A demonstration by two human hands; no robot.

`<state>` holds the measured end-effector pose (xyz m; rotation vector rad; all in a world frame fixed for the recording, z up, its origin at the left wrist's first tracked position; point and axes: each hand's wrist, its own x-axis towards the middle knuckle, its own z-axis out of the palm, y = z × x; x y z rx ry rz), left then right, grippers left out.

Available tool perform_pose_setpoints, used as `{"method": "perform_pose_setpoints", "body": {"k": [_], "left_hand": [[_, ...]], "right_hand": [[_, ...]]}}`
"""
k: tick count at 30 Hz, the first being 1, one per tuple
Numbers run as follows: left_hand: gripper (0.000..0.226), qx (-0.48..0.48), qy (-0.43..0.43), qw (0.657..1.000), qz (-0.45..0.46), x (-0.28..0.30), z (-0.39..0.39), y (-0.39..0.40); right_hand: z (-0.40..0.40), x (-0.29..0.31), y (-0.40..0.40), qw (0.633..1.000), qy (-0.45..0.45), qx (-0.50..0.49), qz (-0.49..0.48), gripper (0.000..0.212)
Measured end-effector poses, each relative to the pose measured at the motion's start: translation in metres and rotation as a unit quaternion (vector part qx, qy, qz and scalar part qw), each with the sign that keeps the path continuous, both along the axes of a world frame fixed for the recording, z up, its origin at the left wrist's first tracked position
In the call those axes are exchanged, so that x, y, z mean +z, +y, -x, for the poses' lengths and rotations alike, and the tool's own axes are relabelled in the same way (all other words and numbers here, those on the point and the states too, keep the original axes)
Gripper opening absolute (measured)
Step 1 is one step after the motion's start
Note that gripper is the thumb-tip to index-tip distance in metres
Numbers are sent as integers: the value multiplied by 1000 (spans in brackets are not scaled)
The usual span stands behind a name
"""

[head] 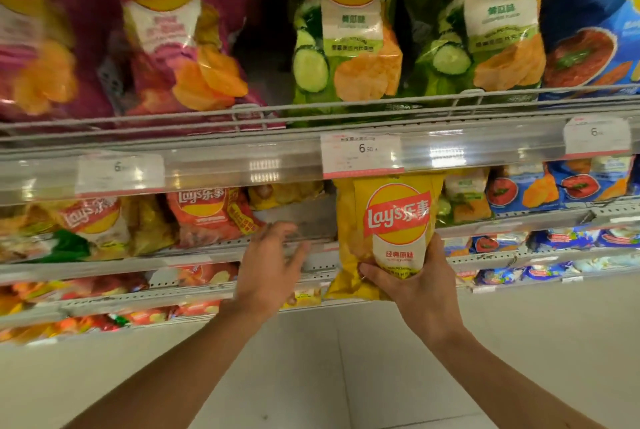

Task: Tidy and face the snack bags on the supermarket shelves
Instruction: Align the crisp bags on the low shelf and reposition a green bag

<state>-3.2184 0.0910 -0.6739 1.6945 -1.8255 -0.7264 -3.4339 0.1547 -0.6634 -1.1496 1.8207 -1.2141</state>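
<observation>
Right hand (420,284) grips the lower end of a yellow bag (388,231), held upright, logo outward, before the second shelf (311,217), just under the price tag (362,154). Left hand (270,265) is open, fingers spread, holding nothing, near that shelf's front edge beside a bare gap. Orange bags (207,213) left of the gap lean unevenly. Top shelf: green bags (346,30) stand faced. Judgement: the yellow bag is not yet placed; the second-shelf row remains untidy.
</observation>
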Motion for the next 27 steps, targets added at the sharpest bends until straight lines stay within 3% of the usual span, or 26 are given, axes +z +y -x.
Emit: {"method": "perform_pose_setpoints", "body": {"k": [2, 6, 11, 20, 27], "left_hand": [[38, -14, -84, 995, 44, 0, -38, 12], [61, -50, -246, 967, 36, -10, -105, 25], [81, -101, -341, 935, 4, -24, -154, 25], [85, -102, -346, 933, -5, -35, -156, 22], [90, -95, -335, 937, -18, -38, -155, 22]], "right_hand": [[-29, -1, -4, 1000, 2, 1, 2, 70], [-81, -4, -13, 1000, 0, -7, 10, 73], [-123, -4, -36, 999, 34, -23, 10, 77], [-125, -13, -110, 997, 79, -15, 1, 84], [-114, -41, -113, 995, 78, 18, -54, 85]]}}
